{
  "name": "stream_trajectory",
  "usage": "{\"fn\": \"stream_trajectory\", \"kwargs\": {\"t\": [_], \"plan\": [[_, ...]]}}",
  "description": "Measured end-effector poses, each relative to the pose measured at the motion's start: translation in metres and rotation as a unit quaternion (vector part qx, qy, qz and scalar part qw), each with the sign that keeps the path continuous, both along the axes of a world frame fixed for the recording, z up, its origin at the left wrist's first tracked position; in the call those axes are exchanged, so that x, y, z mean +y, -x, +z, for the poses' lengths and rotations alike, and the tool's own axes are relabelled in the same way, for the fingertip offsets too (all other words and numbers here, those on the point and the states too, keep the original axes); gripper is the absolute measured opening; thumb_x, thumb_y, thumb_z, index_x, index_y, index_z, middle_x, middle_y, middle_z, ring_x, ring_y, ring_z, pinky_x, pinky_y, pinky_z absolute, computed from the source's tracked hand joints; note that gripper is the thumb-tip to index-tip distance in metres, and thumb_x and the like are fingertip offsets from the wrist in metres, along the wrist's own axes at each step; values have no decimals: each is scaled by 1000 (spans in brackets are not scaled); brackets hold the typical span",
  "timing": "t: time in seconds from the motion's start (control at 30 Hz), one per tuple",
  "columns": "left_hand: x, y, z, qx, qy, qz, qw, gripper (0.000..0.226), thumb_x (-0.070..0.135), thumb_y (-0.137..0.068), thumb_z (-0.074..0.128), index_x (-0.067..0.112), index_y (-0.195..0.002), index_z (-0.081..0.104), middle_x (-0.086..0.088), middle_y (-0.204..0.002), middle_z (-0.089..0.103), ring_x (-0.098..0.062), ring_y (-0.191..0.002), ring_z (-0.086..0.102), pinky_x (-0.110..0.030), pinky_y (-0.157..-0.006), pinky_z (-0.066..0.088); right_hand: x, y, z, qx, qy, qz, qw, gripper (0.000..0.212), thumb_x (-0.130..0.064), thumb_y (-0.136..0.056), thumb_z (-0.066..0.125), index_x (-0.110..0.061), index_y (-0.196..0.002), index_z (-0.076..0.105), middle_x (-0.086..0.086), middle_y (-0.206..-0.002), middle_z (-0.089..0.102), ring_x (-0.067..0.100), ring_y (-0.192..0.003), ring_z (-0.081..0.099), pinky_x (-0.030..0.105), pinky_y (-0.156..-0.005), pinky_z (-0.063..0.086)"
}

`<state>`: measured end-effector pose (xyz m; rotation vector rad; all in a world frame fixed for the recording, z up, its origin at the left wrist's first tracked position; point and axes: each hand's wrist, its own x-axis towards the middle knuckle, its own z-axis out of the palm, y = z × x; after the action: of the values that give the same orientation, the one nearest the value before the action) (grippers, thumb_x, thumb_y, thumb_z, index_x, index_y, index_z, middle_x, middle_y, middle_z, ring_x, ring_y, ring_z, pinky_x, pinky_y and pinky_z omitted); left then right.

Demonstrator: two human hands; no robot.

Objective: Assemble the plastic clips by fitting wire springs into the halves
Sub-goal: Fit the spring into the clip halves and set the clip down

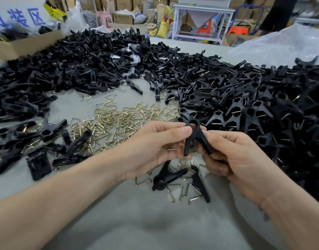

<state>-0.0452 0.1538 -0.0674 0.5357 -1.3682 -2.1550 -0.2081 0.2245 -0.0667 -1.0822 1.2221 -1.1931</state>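
Both hands hold one black plastic clip (195,136) above the grey table, its round jaw end up and its two legs spread downward. My left hand (155,148) pinches the left leg between thumb and fingers. My right hand (232,152) grips the right leg. Whether a wire spring sits in this clip is hidden by my fingers. Below the hands lie two more black clips (166,177) among loose brass wire springs (176,192). A larger scatter of wire springs (115,121) lies just beyond my left hand.
A big heap of loose black clip halves (74,60) fills the far left. A heap of assembled clips (263,109) covers the right side. More clips (29,141) lie at the near left. A cardboard box (20,46) and a clear plastic bag (290,42) stand behind.
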Motion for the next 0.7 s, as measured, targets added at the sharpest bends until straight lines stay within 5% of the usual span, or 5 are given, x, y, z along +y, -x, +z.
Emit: {"fn": "stream_trajectory", "kwargs": {"t": [0.17, 0.37, 0.6, 0.7], "plan": [[-1, 0, -2, -2, -5, -18, 1000, 32, 16, -83, 58, 2, -109, 69, -13, -100, 68, -26, -89, 57, -20, -69, 53, 2, 1, 5, -16, -10, 17, 1000, 31, -34, -73, 58, -9, -57, 64, 11, -57, 13, 8, -33, 23, 17, -38, 20], [-2, -2, 0, 25, -30, -80, 996, 27, 15, -78, 73, 12, -105, 73, -4, -96, 71, -16, -86, 63, -22, -72, 55, 4, 1, 7, -63, -33, 38, 997, 31, -32, -73, 60, -4, -61, 63, 0, -48, 20, 7, -33, 22, 17, -39, 18], [-4, -3, -1, 46, -24, -123, 991, 28, 23, -71, 76, 22, -98, 73, 0, -100, 71, -14, -82, 65, -27, -82, 57, 6, 3, 7, -77, -48, 43, 995, 40, -31, -68, 66, 7, -69, 54, 11, -62, 12, 6, -35, 22, 18, -39, 17], [-3, -2, -2, 69, -22, -110, 991, 22, 19, -71, 74, 20, -93, 72, 0, -97, 71, -11, -80, 67, -29, -82, 57, 5, 1, 9, -124, -31, 49, 991, 20, -17, -73, 67, -8, -65, 51, 5, -58, 15, 5, -34, 20, 18, -38, 13]]}}
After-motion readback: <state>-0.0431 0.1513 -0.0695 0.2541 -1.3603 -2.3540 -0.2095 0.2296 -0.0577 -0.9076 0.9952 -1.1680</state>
